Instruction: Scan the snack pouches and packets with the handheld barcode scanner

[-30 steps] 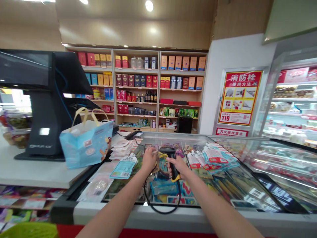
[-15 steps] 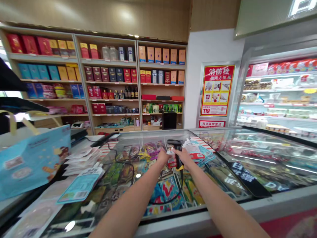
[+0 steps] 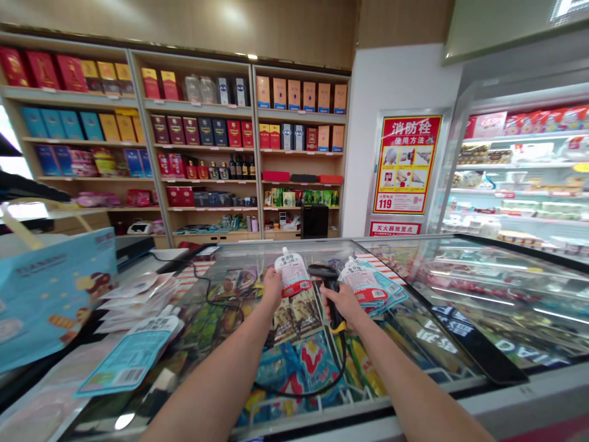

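My left hand grips the left edge of a white and red spouted pouch, held upright with its printed face toward me. Wrapped round the handle of a black and yellow barcode scanner is my right hand. The scanner's head points left, close beside the pouch, and its black cable loops down over the glass. Just right of that hand lies a pile of similar pouches, red and blue ones. Both hands are above the glass lid of a chest freezer holding packaged frozen treats.
On the left, a blue pouch lies beside stacked pale packets. A blue carry bag stands at the far left. A black strip crosses the freezer glass at right. Shelves of boxes line the back wall.
My hands have moved apart. The left hand has drawn the pouch left and up, so its front now shows beside the scanner. The view has shifted slightly.
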`<state>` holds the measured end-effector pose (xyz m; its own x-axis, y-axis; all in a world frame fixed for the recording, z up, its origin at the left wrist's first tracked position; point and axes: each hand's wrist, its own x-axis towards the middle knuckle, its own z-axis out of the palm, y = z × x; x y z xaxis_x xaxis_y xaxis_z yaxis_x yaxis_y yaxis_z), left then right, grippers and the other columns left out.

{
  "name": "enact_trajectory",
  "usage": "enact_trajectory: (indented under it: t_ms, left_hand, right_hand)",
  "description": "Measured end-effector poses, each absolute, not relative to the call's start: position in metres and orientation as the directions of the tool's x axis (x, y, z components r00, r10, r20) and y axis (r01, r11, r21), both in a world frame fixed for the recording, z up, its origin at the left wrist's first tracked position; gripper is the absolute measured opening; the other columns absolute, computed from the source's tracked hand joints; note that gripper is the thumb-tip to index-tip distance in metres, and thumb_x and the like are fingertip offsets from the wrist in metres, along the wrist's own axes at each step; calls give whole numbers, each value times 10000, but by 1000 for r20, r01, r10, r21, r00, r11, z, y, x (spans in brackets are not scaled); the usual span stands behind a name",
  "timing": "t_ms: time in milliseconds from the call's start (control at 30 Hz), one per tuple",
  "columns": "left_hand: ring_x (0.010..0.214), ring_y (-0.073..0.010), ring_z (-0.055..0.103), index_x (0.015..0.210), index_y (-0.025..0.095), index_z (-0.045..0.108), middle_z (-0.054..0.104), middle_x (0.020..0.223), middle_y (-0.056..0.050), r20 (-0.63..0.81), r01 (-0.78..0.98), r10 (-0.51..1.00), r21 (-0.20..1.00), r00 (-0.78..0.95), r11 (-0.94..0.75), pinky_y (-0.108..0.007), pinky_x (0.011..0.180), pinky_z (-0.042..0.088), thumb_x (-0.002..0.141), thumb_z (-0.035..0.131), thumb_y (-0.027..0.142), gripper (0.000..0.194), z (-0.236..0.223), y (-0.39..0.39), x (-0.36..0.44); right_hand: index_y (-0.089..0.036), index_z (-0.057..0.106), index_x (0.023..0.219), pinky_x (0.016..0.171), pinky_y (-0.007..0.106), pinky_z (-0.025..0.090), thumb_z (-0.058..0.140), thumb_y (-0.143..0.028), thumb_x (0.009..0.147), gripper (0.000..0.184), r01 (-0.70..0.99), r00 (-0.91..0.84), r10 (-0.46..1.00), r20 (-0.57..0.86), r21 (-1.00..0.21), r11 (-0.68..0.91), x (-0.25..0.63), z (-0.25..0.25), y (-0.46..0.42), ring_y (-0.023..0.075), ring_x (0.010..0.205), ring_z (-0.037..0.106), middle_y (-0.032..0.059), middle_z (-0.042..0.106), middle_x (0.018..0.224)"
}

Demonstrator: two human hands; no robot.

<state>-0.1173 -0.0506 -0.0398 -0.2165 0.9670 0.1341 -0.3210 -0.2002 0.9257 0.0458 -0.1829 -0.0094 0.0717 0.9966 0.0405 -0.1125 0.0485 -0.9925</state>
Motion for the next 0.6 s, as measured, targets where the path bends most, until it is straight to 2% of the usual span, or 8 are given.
enact_trajectory:
  t_ms: [67, 200, 600]
  left_hand:
    - [570, -140, 571, 737, 168, 514, 571, 589, 30, 118, -420, 964, 882, -240, -213, -291, 610, 483, 645, 635, 321, 215, -42, -45, -123]
    - [545, -129, 556, 732, 165, 512, 553, 559, 43, 128, -441, 960, 868, -248, -230, -293, 603, 483, 604, 669, 378, 294, -47, -41, -123]
    - [517, -112, 513, 700, 172, 487, 535, 548, 46, 147, -397, 930, 873, -336, -282, -254, 557, 449, 644, 606, 332, 207, -54, -38, -119]
  right_hand:
    - [-195, 485, 764, 354, 242, 434, 708, -417, 626, 344, -82, 59, 997, 39, -996, 44, 44, -8, -186, 99, 355, 475, -68, 530, 484]
    - [-201, 473, 754, 342, 232, 419, 705, -425, 634, 343, -46, 24, 1000, 12, -999, 14, 41, -6, -191, 101, 361, 473, -68, 520, 474]
    - [-207, 444, 743, 342, 234, 422, 664, -334, 734, 254, 71, -26, 998, -51, -996, -49, 44, -10, -195, 101, 365, 468, -61, 524, 497]
